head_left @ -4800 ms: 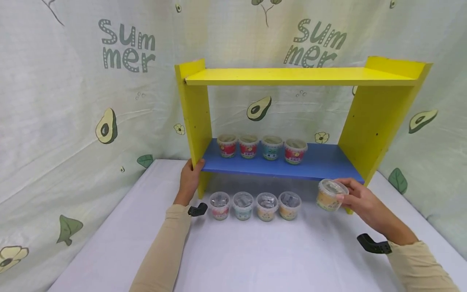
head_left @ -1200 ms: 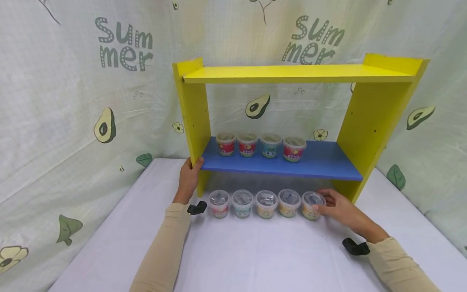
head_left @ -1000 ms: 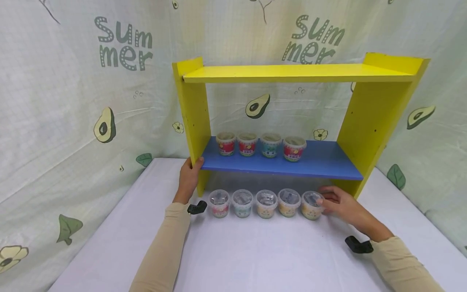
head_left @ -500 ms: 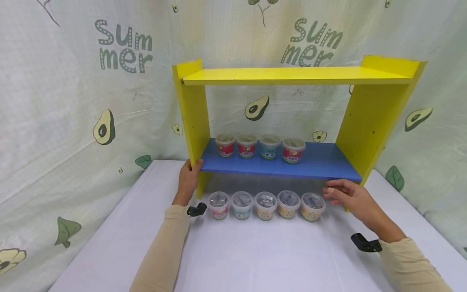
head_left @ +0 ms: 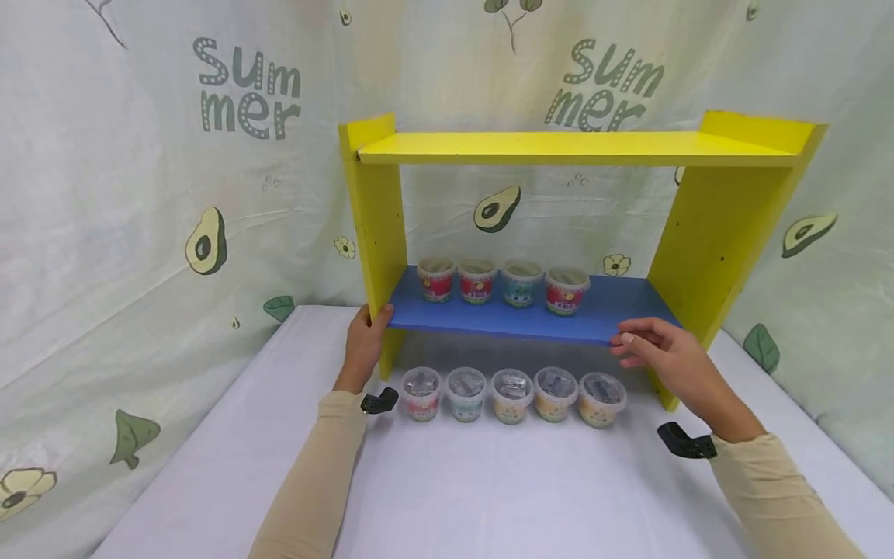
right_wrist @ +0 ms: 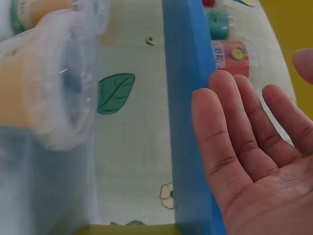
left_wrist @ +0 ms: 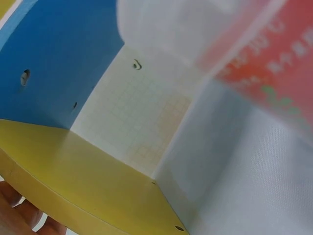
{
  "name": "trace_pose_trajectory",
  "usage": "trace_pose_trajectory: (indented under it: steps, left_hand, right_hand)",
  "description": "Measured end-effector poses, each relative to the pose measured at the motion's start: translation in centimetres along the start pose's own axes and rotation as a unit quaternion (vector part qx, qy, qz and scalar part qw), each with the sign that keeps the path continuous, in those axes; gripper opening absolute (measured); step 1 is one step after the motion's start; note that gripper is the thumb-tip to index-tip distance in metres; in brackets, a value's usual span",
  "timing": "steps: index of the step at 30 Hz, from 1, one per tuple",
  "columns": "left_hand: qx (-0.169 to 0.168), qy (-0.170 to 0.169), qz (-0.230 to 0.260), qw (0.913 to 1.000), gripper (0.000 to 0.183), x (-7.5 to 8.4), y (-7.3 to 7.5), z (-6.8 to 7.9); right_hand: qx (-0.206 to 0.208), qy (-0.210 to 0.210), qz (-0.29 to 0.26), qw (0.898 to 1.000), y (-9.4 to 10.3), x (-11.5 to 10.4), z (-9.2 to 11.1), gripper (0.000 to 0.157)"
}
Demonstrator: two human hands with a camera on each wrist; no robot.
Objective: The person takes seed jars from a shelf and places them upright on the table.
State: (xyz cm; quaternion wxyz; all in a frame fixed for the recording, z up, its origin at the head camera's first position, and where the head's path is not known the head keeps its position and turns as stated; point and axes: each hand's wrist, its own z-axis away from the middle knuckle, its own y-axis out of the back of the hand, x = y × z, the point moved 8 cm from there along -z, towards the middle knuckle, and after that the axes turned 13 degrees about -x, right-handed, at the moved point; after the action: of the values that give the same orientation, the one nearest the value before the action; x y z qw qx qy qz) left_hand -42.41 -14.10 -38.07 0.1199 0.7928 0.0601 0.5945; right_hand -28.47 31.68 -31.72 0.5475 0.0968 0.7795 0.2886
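Note:
My left hand grips the front edge of the yellow left side panel of a small shelf unit. In the left wrist view, its fingers show behind that panel. My right hand is in front of the blue board near its right end, fingers extended and slightly bent, holding nothing. Whether it touches the board's edge, I cannot tell. Below it, a clear-lidded plastic cup with an orange label stands at the right end of a row on the table. The right wrist view shows the palm and separated fingers.
Several similar cups, such as the pink-labelled one, stand left of that cup on the white tablecloth. On the blue board, several cups with red or teal labels line up toward the left. A yellow top board spans above. Printed fabric hangs behind.
Earlier my right hand held the orange-labelled cup, set it at the row's right end and let go. It has since risen to the blue board. My left hand stays on the panel.

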Motion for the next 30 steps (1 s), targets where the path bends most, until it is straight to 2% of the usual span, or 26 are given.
trace_pose_trajectory:
  steps: [3, 10, 15, 21, 30]
  left_hand:
    - [-0.003, 0.005, 0.004, 1.0, 0.07, -0.2, -0.2, 0.2]
    - [-0.001, 0.004, 0.004, 1.0, 0.068, -0.5, -0.3, 0.3]
    - [0.003, 0.001, 0.001, 1.0, 0.066, -0.1, -0.1, 0.2]
    - [0.003, 0.012, -0.004, 0.9999, 0.068, 0.0, 0.0, 0.3]
    - [-0.001, 0.007, -0.005, 1.0, 0.072, 0.1, -0.1, 0.2]
  right_hand:
    - [0.009, 0.012, -0.012, 1.0, 0.2, -0.5, -0.8, 0.045]
    - [0.028, -0.016, -0.055, 0.998, 0.7, -0.3, -2.0, 0.054]
    - [0.026, -0.011, -0.077, 0.997, 1.2, -0.7, -3.0, 0.057]
    - [0.018, -0.029, -0.082, 0.996, 1.3, -0.6, -4.0, 0.064]
    - [-0.028, -0.073, -0.109, 0.991, 1.0, -0.5, -5.5, 0.075]
